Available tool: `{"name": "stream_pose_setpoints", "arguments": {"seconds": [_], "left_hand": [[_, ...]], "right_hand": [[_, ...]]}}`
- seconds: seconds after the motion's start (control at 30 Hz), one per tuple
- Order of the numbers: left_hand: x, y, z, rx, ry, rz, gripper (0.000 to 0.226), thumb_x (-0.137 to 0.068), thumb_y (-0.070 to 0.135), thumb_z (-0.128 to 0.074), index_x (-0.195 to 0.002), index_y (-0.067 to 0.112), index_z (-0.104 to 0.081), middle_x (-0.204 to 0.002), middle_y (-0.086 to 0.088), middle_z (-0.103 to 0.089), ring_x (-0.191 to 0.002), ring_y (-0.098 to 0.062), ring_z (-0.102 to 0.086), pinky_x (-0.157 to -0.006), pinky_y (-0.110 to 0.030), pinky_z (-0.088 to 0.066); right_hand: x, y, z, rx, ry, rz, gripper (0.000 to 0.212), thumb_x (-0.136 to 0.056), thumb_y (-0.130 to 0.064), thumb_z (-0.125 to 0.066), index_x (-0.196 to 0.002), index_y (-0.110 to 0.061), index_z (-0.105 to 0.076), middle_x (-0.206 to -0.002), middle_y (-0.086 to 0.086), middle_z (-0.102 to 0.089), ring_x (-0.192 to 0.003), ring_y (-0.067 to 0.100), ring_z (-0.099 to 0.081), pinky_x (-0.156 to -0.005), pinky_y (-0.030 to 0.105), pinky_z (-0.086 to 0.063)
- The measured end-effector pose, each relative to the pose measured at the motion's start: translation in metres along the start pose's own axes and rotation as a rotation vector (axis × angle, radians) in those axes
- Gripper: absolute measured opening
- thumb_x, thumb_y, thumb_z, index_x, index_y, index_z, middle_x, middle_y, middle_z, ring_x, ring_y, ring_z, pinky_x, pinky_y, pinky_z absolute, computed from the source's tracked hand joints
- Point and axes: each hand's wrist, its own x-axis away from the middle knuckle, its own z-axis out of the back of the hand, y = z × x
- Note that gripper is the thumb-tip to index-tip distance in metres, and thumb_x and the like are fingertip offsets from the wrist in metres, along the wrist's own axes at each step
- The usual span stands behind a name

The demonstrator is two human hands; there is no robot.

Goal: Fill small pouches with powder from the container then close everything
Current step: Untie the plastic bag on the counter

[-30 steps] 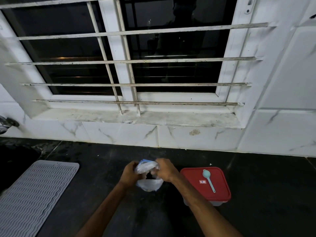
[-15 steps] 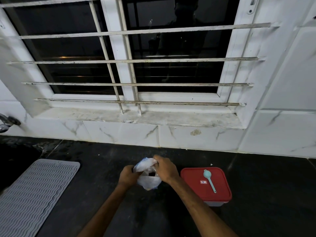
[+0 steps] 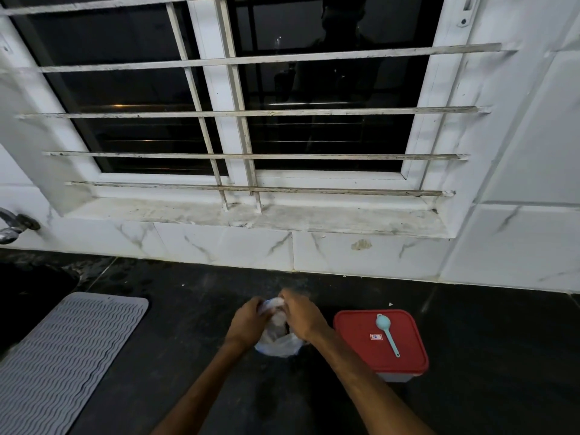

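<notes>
Gripping the gathered mouth of a clear plastic bag (image 3: 277, 343) from both sides, the left hand (image 3: 248, 321) and right hand (image 3: 303, 315) curl their fingers into the crumpled film, while the bag's rounded bottom rests on the dark countertop (image 3: 188, 356), just left of the container (image 3: 394, 376). The container's red lid (image 3: 357, 343) is on, and a pale teal spoon (image 3: 387, 332) lies across it. The bag looks thin, soft and light, probably slippery and apt to slump or spill if let go, so the bunched neck, above the contents, seems the place to hold; what it holds is too dim to tell. The container looks rigid, best taken by its side walls. A grey ribbed mat (image 3: 62, 350) lies well apart, leftward.
</notes>
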Motion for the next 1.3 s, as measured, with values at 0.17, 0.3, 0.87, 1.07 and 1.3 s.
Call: {"name": "stream_pose_setpoints", "arguments": {"seconds": [0.17, 0.3, 0.87, 1.07, 1.3], "left_hand": [[-0.004, 0.007, -0.007, 0.564, 0.173, 0.295, 0.025, -0.101, 0.004, -0.04, -0.098, -0.007, -0.062, -0.08, -0.017, -0.065, -0.068, -0.019, -0.059, -0.046, -0.02, -0.05], [0.003, 0.006, -0.01, 0.682, 0.17, 0.247, 0.027, -0.101, 0.01, -0.042, -0.085, 0.001, -0.063, -0.081, -0.017, -0.066, -0.074, -0.026, -0.064, -0.06, -0.028, -0.053], [0.003, -0.026, -0.011, -0.028, 0.189, -0.012, 0.02, -0.097, 0.03, -0.054, -0.103, 0.017, -0.068, -0.095, -0.001, -0.072, -0.088, -0.018, -0.068, -0.074, -0.029, -0.051], [-0.003, -0.036, -0.007, -0.095, 0.015, -0.021, 0.043, -0.081, 0.06, -0.062, -0.104, 0.023, -0.063, -0.098, 0.007, -0.068, -0.089, -0.01, -0.065, -0.078, -0.031, -0.053], [-0.01, -0.036, -0.014, -0.345, 0.128, 0.095, 0.025, -0.089, 0.036, -0.056, -0.103, 0.021, -0.071, -0.095, -0.002, -0.073, -0.086, -0.019, -0.069, -0.07, -0.029, -0.051]], "right_hand": [[0.005, 0.01, -0.011, -0.134, -0.006, -0.01, 0.019, -0.095, -0.027, -0.055, -0.112, -0.019, -0.054, -0.112, 0.002, -0.061, -0.099, 0.016, -0.059, -0.086, 0.03, -0.049], [0.004, 0.01, -0.018, -0.374, 0.054, -0.221, 0.011, -0.093, -0.018, -0.056, -0.095, -0.012, -0.064, -0.096, 0.007, -0.069, -0.088, 0.019, -0.066, -0.079, 0.038, -0.055], [0.014, 0.001, -0.025, -0.302, -0.051, -0.122, 0.034, -0.083, -0.022, -0.069, -0.113, -0.013, -0.056, -0.107, 0.006, -0.068, -0.095, 0.018, -0.065, -0.084, 0.035, -0.054], [0.012, 0.006, -0.016, -0.232, 0.085, -0.2, 0.018, -0.083, -0.026, -0.069, -0.097, -0.014, -0.065, -0.097, 0.006, -0.071, -0.088, 0.02, -0.066, -0.07, 0.029, -0.048], [0.019, -0.001, -0.036, -0.117, 0.193, -0.181, 0.006, -0.091, -0.016, -0.059, -0.097, -0.015, -0.059, -0.096, -0.001, -0.062, -0.084, 0.013, -0.06, -0.07, 0.028, -0.05]]}}
